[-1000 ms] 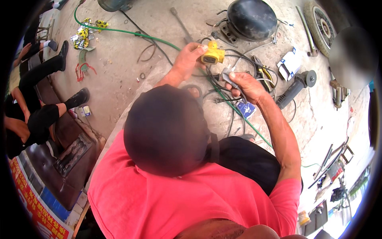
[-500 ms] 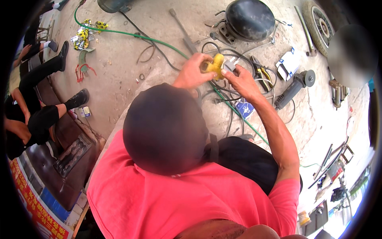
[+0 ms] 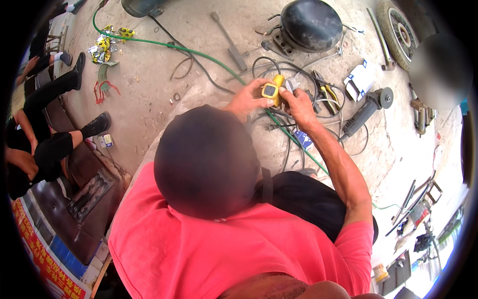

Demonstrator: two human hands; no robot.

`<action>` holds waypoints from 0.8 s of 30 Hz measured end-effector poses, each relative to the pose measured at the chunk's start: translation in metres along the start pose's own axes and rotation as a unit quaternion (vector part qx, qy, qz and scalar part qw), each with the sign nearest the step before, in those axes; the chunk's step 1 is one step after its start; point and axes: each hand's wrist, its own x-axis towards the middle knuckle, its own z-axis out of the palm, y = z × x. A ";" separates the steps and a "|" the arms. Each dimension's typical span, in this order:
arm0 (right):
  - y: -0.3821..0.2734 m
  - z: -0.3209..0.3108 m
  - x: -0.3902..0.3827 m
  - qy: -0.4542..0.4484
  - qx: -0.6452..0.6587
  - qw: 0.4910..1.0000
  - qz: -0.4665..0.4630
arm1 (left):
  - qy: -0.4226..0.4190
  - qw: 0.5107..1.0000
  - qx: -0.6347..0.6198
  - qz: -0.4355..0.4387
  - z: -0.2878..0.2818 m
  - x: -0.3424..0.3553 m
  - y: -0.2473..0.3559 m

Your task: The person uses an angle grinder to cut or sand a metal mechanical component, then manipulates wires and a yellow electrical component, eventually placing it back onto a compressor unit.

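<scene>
My left hand (image 3: 250, 98) grips a yellow socket block (image 3: 270, 90), its dark face tilted up toward the camera. My right hand (image 3: 298, 103) is closed on a pale grey plug (image 3: 291, 83) at the right side of the block, thumb near the yellow body; whether the plug sits in a socket I cannot tell. Tangled black cables (image 3: 275, 64) and a green cable (image 3: 199, 52) lie around both hands. Yellow-handled pliers (image 3: 328, 94) rest right of my right hand. A dark rounded shape (image 3: 204, 159) hides much of my left arm.
An angle grinder (image 3: 363, 113), white carton (image 3: 356, 79), black compressor (image 3: 311, 25), long metal bar (image 3: 226, 37) and tyred wheel (image 3: 398, 32) lie on the concrete floor (image 3: 144, 74). Other people's legs (image 3: 59, 144) are at the left, beside dark seating (image 3: 79, 234).
The yellow block has moved down and right in my left hand and turned. My right hand has brought the grey plug up from lower right to beside the block.
</scene>
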 end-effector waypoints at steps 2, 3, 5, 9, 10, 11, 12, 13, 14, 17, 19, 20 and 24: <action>-0.001 0.002 -0.004 -0.005 -0.010 1.000 -0.004 | -0.019 1.000 0.007 0.017 0.003 0.001 -0.008; 0.003 0.001 -0.002 -0.023 -0.011 1.000 0.004 | -0.031 0.999 0.028 0.032 0.004 0.002 -0.011; 0.008 -0.001 -0.001 -0.057 -0.014 0.998 0.019 | -0.048 0.998 0.027 0.026 0.007 0.001 -0.008; -0.008 -0.012 -0.005 -0.060 -0.124 0.990 0.015 | -0.035 0.999 0.017 0.004 0.007 0.001 0.001; -0.015 -0.015 -0.005 -0.065 -0.132 0.989 0.008 | -0.024 0.999 0.037 0.015 0.006 0.003 0.003; -0.018 -0.016 -0.005 -0.070 -0.140 0.988 0.001 | -0.011 0.996 0.083 0.032 0.001 0.006 -0.001; -0.017 -0.018 -0.003 -0.128 -0.056 0.990 0.033 | 0.001 0.990 0.129 0.049 -0.006 0.011 -0.008; -0.022 -0.021 -0.005 -0.163 0.033 0.983 0.071 | 0.014 0.982 0.174 0.067 -0.009 0.014 -0.007; -0.027 -0.026 -0.007 -0.197 0.122 0.967 0.109 | 0.018 0.980 0.180 0.086 -0.011 0.015 -0.007; -0.032 -0.033 -0.011 -0.261 0.270 0.914 0.152 | 0.024 0.964 0.230 0.133 -0.009 0.021 -0.001; -0.018 -0.041 -0.007 -0.313 0.333 0.878 0.145 | 0.025 0.941 0.304 0.149 -0.005 0.024 0.002; -0.016 -0.040 -0.006 -0.315 0.337 0.875 0.148 | 0.022 0.940 0.306 0.147 -0.004 0.024 0.002; -0.010 -0.037 -0.004 -0.355 0.361 0.852 0.133 | 0.014 0.931 0.325 0.166 -0.001 0.024 0.002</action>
